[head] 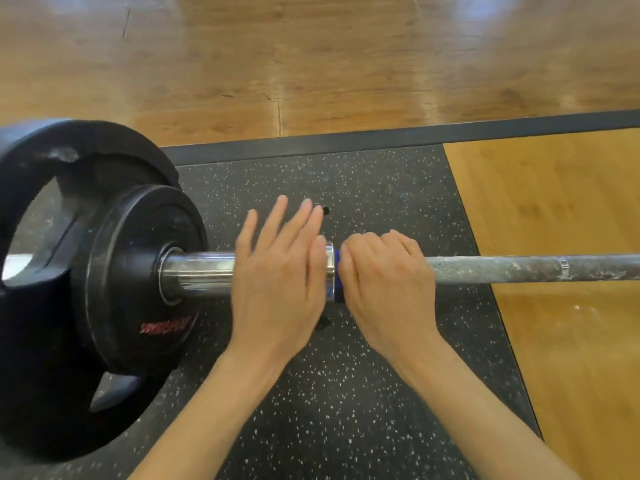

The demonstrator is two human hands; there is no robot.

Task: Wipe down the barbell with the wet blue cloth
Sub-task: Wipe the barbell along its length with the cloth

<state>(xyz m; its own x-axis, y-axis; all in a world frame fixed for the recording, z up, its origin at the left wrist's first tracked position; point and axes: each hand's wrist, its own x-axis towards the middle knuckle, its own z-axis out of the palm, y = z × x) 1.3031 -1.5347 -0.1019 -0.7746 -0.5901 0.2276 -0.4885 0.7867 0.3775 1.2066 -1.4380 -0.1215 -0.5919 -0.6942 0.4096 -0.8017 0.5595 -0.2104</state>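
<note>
The barbell [519, 268] lies across the view, its thin knurled shaft streaked with white chalk. The shiny thick sleeve [197, 273] runs left into the black weight plates [138, 271]. My right hand [384, 289] grips the shaft just right of the collar, curled round the blue cloth [338, 278]; only a narrow blue strip of the cloth shows at the hand's left edge. My left hand [277, 275] rests flat on the sleeve with straight, spread fingers pointing away from me, right beside the collar.
A black speckled rubber mat [346, 410] lies under the bar, with two small dark holes in it. A wooden platform panel [571, 220] lies to the right, and wooden floor [311, 64] beyond the mat's black edge strip.
</note>
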